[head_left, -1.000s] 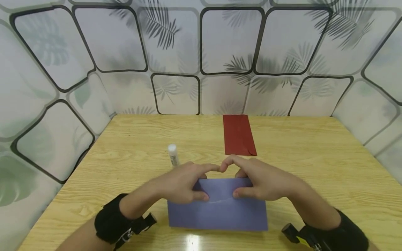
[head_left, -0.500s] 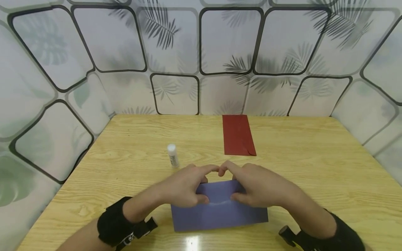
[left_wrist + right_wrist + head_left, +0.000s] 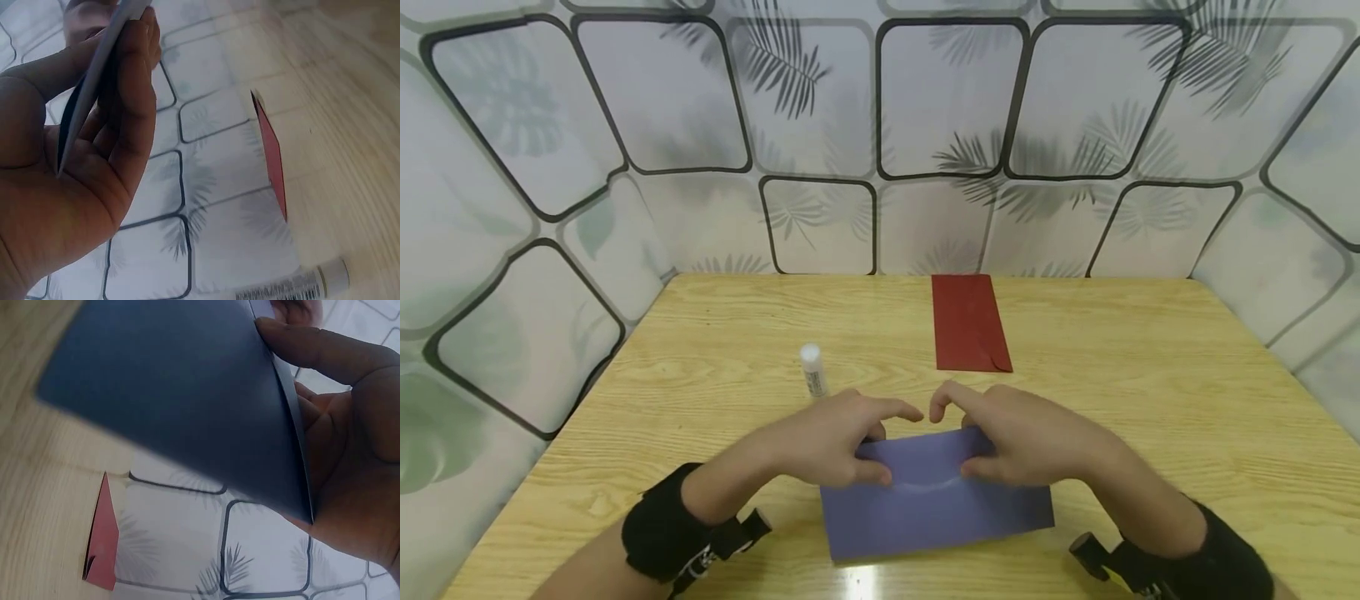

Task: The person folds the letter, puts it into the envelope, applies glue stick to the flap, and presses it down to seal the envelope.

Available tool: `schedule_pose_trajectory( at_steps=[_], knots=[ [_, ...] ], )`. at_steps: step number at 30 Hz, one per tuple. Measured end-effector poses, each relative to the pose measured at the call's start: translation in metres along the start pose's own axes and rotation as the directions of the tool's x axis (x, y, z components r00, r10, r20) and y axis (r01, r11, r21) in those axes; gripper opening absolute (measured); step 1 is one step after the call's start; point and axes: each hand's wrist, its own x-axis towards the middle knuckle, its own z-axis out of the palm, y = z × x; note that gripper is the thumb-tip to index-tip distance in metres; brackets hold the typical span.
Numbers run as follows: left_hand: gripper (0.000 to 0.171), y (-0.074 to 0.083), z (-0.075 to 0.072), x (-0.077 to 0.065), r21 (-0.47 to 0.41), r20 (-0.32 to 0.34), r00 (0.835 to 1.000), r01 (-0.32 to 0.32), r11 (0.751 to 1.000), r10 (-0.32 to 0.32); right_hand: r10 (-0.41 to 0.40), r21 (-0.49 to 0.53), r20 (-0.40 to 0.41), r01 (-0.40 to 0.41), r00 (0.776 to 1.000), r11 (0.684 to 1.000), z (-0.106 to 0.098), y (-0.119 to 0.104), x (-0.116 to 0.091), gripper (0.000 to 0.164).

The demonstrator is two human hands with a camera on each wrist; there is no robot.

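Note:
A purple-blue paper (image 3: 940, 512) is held tilted above the table's near middle, with both hands at its far edge. My left hand (image 3: 831, 442) pinches that edge left of centre, thumb on the near face and fingers behind. Matching it on the right, my right hand (image 3: 1030, 437) pinches the same edge. A gap shows between the two index fingers. In the right wrist view the paper (image 3: 181, 406) shows two layers parting along the edge by the thumb. From the left wrist view the paper (image 3: 87, 94) appears nearly edge-on between thumb and fingers.
A white glue stick (image 3: 813, 371) stands capped beyond my left hand. Farther back lies a red envelope (image 3: 972, 325) on the wood-grain table (image 3: 737, 325). Patterned cloth (image 3: 940, 100) rises behind the table and along both sides.
The paper's lower edge has tilted, its right end now higher, and it has shifted slightly right. The index fingertips, touching or nearly so before, have drawn a little apart. Both hands keep their pinch.

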Motion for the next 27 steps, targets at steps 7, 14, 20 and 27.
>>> schedule_pose_trajectory(
  at_steps=[7, 14, 20, 27],
  knots=[
    [0.058, -0.005, -0.013, -0.002, -0.037, -0.035, 0.999, -0.004, 0.999, 0.002, 0.033, 0.044, 0.008, -0.034, 0.999, 0.998, -0.01, 0.009, -0.006, 0.037],
    [0.044, -0.013, -0.03, -0.011, -0.193, -0.276, 0.961, -0.024, 0.981, -0.031, -0.014, 0.073, -0.062, 0.019, 0.998, 0.997, -0.029, 0.019, -0.019, 0.018],
    [0.05, -0.014, -0.043, -0.018, -0.487, -0.49, 0.854, -0.103, 0.867, -0.174, 0.042, 0.216, -0.199, 0.002, 0.979, 0.976, -0.04, 0.021, -0.024, 0.018],
    [0.047, -0.011, -0.038, -0.014, -0.674, -0.534, 0.81, -0.235, 0.7, -0.242, 0.139, 0.359, -0.344, -0.007, 0.929, 0.933, -0.04, 0.02, -0.021, 0.022]
  ],
)
